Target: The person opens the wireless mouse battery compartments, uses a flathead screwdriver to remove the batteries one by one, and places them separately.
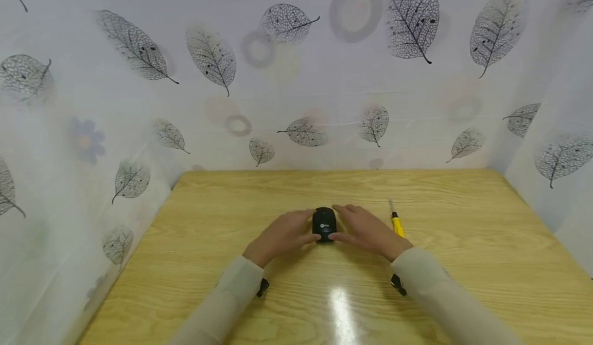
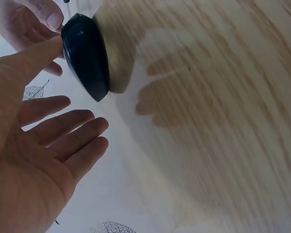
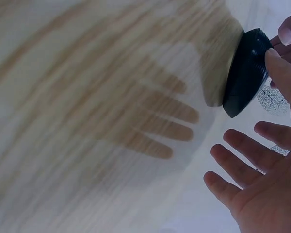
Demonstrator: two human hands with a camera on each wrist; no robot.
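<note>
Black mouse (image 1: 324, 216) between 2 straight-fingered hands (image 1: 283, 236) (image 1: 369, 233); white logo (image 1: 325, 225): head view only.

The person is wearing long, pale cream sleeves, the left sleeve (image 1: 227, 296) and the right sleeve (image 1: 440, 288) matching in colour. Both are looking plain and matte, covering the forearms and ending at the wrists, with soft creases showing in the cloth. The left hand (image 1: 284, 234) and the right hand (image 1: 368, 231) are showing bare beyond them. By each wrist a small, black, angular piece is sticking out, the left piece (image 1: 263, 288) and the right piece (image 1: 398, 286) being partly hidden by the sleeves.
</note>
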